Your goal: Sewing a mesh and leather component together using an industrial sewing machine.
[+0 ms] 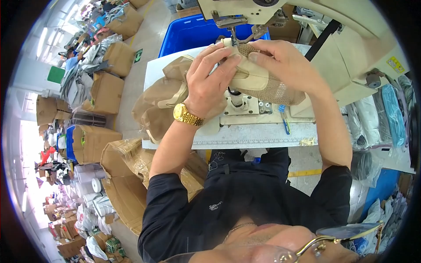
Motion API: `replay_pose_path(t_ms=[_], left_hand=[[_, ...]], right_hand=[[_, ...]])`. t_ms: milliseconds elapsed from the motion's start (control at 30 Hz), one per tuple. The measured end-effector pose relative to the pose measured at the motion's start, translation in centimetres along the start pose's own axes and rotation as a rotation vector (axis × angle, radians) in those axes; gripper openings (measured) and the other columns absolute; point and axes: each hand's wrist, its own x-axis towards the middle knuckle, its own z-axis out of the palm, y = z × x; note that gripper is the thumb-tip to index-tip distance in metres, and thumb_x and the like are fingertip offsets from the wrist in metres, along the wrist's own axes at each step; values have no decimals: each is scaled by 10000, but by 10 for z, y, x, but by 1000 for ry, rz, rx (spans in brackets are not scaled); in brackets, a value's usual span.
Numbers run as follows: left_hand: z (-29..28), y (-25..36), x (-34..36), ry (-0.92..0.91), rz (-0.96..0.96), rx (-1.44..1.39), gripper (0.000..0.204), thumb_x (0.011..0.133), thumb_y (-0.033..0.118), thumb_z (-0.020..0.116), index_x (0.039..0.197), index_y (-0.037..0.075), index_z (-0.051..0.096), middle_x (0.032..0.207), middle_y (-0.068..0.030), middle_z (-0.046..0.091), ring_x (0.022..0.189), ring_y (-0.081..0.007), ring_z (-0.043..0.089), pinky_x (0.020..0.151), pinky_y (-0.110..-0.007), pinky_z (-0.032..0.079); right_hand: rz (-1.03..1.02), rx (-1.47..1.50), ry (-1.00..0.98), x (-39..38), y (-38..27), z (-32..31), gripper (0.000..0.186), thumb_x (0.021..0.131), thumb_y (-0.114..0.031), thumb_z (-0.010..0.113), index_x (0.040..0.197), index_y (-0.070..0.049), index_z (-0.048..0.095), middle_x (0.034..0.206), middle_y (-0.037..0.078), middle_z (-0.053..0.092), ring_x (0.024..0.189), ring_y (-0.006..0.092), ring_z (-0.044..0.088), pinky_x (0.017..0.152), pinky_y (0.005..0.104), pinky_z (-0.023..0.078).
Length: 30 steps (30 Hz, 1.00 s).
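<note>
My left hand [208,74], wearing a gold watch, and my right hand [283,65] both grip a cream-and-tan fabric piece with mesh [254,76] at the needle of a cream industrial sewing machine [329,52]. The fingers of both hands press on its upper edge, close beside the needle [234,37]. A larger bundle of tan fabric with cream trim [153,105] lies to the left on the white table [267,140]. A small blue-handled tool [285,120] lies right of the machine's post.
A blue bin [175,35] stands behind the table. An open cardboard box [127,188] is at my lower left. More boxes [112,92] and heaped goods line the left, where a co-worker [72,59] is visible. Wrapped bundles [386,114] are at the right.
</note>
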Motion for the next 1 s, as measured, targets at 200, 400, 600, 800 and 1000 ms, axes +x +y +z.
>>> replay_pose_path(t_ms=[200,400,600,800,1000], left_hand=[[-2,0,5,-12,-39,-39,309,698,-16,755,992,77,736,1086,-78,655,1043,-269,644,853,-368,561],[-3,1,8,7,-55,-33,273,708,-19,751,967,67,740,1054,-69,666,983,-252,656,798,-344,565],[-13,3,14,18,-16,0,225,708,-19,748,918,58,743,956,-46,689,913,-220,675,752,-321,575],[-22,3,22,-126,-13,33,227,739,-11,724,954,59,735,974,-55,685,939,-220,681,779,-311,579],[-31,18,32,-252,-216,7,169,803,10,694,970,27,715,1031,-81,653,845,-218,659,703,-319,543]], right_hand=[[37,116,-199,6,5,-12,335,964,-198,572,1190,47,612,978,57,679,899,117,600,818,270,477],[31,261,-181,8,7,-15,332,937,-188,582,1161,53,631,1010,79,703,939,126,622,860,270,477],[148,409,-229,5,10,-15,364,965,-207,585,1241,30,603,1084,37,650,1005,102,570,911,256,446],[115,499,-10,-12,17,13,386,974,-177,551,1312,9,562,1164,34,620,1088,109,538,972,255,413],[61,693,109,-16,27,31,365,965,-130,519,1285,38,571,1178,65,636,1054,122,575,941,265,450]])
